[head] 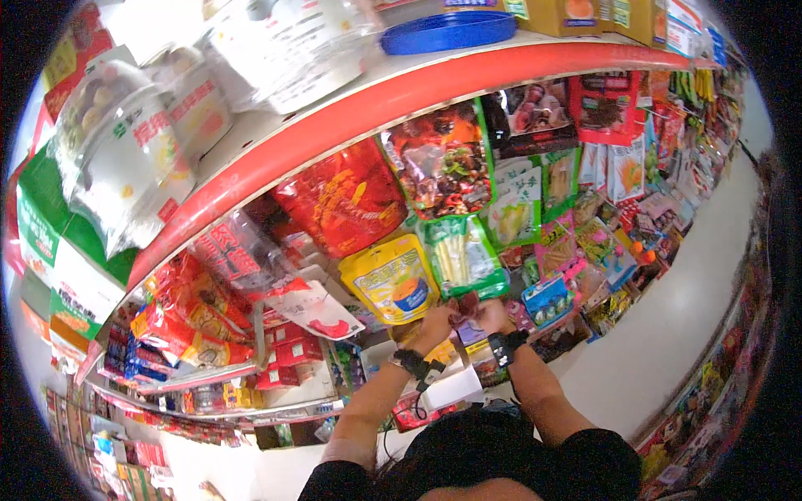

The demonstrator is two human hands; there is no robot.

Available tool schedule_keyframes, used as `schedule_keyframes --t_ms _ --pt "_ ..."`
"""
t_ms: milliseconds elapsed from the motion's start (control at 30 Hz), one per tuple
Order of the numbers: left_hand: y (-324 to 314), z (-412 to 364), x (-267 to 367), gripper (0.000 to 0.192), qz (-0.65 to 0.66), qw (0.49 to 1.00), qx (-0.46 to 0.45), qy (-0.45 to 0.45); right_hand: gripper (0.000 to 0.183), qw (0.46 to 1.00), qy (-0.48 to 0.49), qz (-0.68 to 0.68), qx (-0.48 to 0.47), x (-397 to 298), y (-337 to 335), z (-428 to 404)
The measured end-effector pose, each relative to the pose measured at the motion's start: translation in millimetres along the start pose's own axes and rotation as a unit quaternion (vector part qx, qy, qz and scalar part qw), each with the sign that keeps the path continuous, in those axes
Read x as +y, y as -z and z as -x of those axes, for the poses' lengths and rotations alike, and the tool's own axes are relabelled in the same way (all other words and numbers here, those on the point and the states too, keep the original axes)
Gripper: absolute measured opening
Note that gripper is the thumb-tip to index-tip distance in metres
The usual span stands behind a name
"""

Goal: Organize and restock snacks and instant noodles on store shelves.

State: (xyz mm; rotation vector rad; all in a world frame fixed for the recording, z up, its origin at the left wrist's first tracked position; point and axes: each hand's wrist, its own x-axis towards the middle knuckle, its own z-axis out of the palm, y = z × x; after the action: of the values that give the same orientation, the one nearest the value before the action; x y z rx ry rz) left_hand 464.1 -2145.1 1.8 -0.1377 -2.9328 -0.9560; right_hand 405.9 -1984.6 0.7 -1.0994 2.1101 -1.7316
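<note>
Both hands meet in front of a hanging snack display. My left hand (437, 322) and my right hand (494, 318) pinch a small dark-red packet (467, 305) between them; its details are blurred. Just above them hang a yellow pouch (390, 278) with a bowl pictured on it and a green-and-clear pouch (462, 257) of pale sticks. Below the hands are a purple-topped carton (471, 332) and an open white box flap (452, 387), partly hidden by the left forearm. Each wrist wears a dark strap with a small device.
A red shelf edge (351, 87) curves above the hanging bags. On that shelf stand plastic-wrapped white tubs (122, 147) and a blue round lid (448, 32). A red pouch (344, 197) hangs at upper left of the hands. The pale aisle floor (677, 300) runs along the right.
</note>
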Motion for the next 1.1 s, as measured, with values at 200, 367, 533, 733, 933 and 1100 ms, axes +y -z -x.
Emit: schedule_keyframes --t_ms 200,367,533,733,933,1100 --pt "-33 104 -72 0.026 0.21 0.967 0.076 0.12 0.024 0.565 -0.112 -0.816 -0.047 116 -9 -6" --pt "15 186 -61 0.042 0.073 0.994 0.077 0.013 0.042 0.679 -0.229 -0.69 0.106 98 -7 -4" --pt "17 258 -57 0.044 -0.014 0.974 0.093 0.205 0.034 0.716 -0.335 -0.607 0.086 76 -42 19" --pt "-73 365 -158 0.042 0.339 0.823 0.302 0.342 0.033 0.78 -0.307 -0.524 -0.151 6 -105 -7" --pt "15 270 -50 0.035 0.495 0.728 0.364 0.304 0.059 0.968 0.022 -0.192 -0.16 -30 -164 -91" --pt "71 250 -15 0.034 0.636 0.591 0.46 0.189 0.063 0.983 0.089 -0.145 -0.071 -53 -216 -123"
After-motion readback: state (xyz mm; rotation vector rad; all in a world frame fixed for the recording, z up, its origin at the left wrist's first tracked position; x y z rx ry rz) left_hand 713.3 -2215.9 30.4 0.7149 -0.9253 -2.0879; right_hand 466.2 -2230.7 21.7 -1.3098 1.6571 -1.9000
